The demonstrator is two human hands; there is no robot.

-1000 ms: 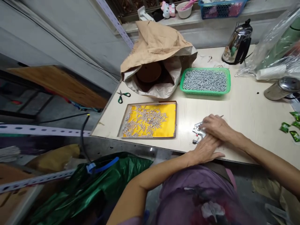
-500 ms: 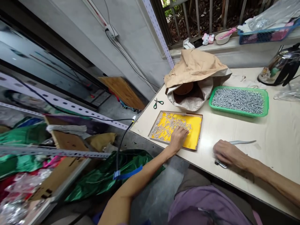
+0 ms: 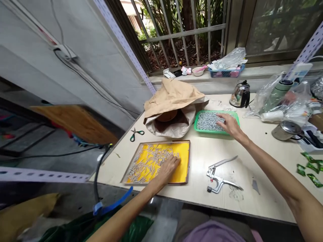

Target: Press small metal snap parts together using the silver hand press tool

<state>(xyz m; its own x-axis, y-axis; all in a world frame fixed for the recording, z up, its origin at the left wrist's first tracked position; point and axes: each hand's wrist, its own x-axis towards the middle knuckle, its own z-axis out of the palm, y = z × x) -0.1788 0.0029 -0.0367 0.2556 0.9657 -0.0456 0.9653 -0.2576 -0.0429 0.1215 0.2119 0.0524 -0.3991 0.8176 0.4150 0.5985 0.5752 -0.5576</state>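
- Across the view stretches the pale table (image 3: 199,148); hours are read from the tray (image 3: 184,151) unless another centre is named.
- Between 12 and 1 o'clock, the brown bag (image 3: 174,97) slumps, its mouth gaping toward 6.
- At the hub, the tray lies flat, its yellow bottom showing most toward 3.
- At 2, the green basket (image 3: 209,132) sits just beside the bag.
- Between 1 and 2 from the basket, the kettle (image 3: 239,95) stands upright.
- At 3, the pliers (image 3: 220,183) lie on the table, handles splayed toward 2 and 4.
- At 4 within the tray, the left hand (image 3: 168,168) curls its bunched fingers down; I cannot tell whether they pinch anything.
- At 3 over the basket, the right hand (image 3: 229,125) has thumb and fingers parted, nothing visible between them.
- At 11, the scissors (image 3: 136,133) lie near the tray.
- Far out at 3 lie green sachets (image 3: 313,167).
- Smallest, the metal pieces (image 3: 207,121) fill the basket; more scatter across the tray.
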